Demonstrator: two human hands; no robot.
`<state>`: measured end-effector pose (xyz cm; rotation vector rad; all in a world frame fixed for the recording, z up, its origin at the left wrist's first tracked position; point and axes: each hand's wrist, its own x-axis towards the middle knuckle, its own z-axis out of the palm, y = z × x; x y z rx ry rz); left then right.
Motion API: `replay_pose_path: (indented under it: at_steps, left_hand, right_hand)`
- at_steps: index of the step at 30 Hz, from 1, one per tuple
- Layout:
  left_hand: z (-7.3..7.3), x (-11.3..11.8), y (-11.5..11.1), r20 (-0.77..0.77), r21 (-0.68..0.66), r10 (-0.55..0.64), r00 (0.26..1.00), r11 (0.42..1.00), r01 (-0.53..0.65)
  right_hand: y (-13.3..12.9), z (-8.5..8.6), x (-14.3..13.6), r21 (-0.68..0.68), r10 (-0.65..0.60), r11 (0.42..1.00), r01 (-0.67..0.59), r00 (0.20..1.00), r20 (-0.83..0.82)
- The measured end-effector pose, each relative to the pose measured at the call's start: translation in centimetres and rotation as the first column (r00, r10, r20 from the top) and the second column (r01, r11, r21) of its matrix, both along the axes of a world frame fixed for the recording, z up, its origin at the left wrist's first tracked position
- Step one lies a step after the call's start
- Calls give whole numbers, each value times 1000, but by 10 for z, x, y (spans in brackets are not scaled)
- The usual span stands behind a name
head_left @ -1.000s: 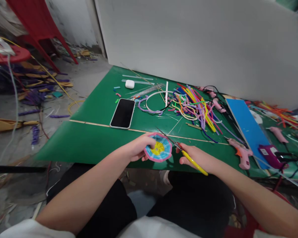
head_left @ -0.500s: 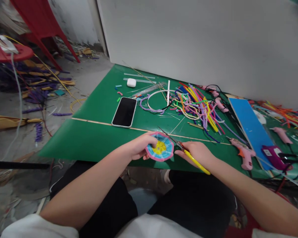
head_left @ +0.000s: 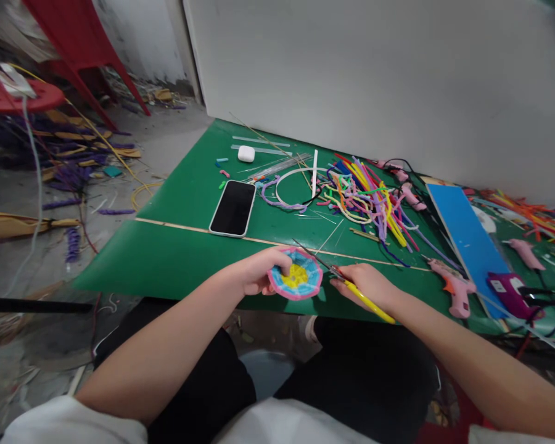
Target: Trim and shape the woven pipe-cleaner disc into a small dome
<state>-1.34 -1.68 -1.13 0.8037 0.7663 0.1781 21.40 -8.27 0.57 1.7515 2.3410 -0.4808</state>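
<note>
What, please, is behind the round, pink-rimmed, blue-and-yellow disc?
Green tabletop shows beyond the disc. The left hand grips it, thumb in front, other fingers partly hidden. Whatever lies directly behind is covered.

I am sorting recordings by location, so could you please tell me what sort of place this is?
Probably a handicraft workshop: a flat green-covered worktable bears a pink plastic glue gun and a loose heap of thin multicoloured strips.
</note>
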Motion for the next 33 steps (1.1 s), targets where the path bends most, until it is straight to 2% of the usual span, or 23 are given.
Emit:
replay_pose_path:
  at_steps: [12,17,21,28,33]
  left_hand:
    - [-10,-2,5,64,-143,3,998,990,6]
    - [-15,-2,7,68,-142,1,998,990,9]
    - [-12,-3,6,57,-76,3,998,997,2]
    - [12,-2,-4,-69,202,12,998,979,2]
    - [15,-1,-5,-78,203,13,997,979,4]
  right_hand:
    - [1,0,2,-27,48,998,-49,999,-19]
    - [1,2,2,-17,63,998,-63,998,-13]
    - [1,3,0,-22,44,999,-44,999,-30]
    - [1,1,-3,-13,-29,999,29,1000,-8]
    - [1,-1,-2,-15,-39,999,39,999,-18]
